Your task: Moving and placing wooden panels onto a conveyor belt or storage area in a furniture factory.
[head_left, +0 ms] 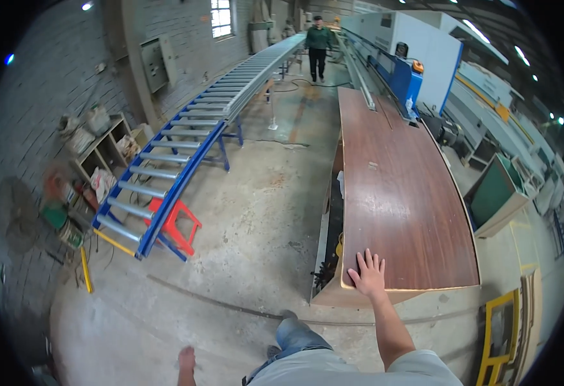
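My right hand (369, 274) lies flat on the near left corner of a brown wood-grain table top (397, 193), fingers spread and holding nothing. Below that corner, dark and yellow items show in the open side of the table, too shaded to make out. Low on the left, my left hand (186, 358) hangs over the concrete floor, touching nothing I can see. It is small and blurred, and its fingers cannot be told apart.
A blue-framed roller conveyor (182, 134) runs away on the left, with a red plastic stool (180, 226) beside it. A person in dark green (318, 48) stands far down the aisle. A large machine (410, 58) is at the back right; a yellow frame (502, 331) is near right.
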`<state>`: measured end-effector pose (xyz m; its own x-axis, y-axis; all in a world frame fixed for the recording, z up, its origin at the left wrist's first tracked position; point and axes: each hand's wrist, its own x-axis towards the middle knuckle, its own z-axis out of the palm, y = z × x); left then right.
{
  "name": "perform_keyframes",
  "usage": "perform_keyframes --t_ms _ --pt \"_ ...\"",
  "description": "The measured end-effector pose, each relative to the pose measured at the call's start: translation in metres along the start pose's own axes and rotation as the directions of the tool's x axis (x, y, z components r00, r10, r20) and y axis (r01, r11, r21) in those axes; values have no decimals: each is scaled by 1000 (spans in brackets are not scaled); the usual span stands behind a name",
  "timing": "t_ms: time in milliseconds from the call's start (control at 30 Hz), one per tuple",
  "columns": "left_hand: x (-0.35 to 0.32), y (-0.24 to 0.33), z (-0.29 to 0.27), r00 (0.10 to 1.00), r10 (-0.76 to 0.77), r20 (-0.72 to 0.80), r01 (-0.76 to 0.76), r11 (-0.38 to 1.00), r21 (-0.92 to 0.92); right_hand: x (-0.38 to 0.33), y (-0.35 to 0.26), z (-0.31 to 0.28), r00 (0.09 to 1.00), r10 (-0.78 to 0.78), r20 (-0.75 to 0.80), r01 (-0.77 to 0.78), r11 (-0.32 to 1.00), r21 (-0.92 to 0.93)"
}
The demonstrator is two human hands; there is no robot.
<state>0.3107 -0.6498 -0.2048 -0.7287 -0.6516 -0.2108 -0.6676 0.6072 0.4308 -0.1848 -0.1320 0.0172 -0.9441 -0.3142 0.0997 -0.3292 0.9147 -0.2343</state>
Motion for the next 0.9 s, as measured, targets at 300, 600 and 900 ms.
perform_keyframes --t_ms 300,600,900 --pt "301 243 5 950 42 310 130 847 -515 82 -15 -6 956 285 -69 -287 958 -22" --pt "439 383 55 660 95 745 77 978 -192 183 -5 14 871 469 -148 -482 874 -65" --pt "623 611 119 633 277 723 -201 960 -192 162 -13 5 621 725 -297 -734 671 104"
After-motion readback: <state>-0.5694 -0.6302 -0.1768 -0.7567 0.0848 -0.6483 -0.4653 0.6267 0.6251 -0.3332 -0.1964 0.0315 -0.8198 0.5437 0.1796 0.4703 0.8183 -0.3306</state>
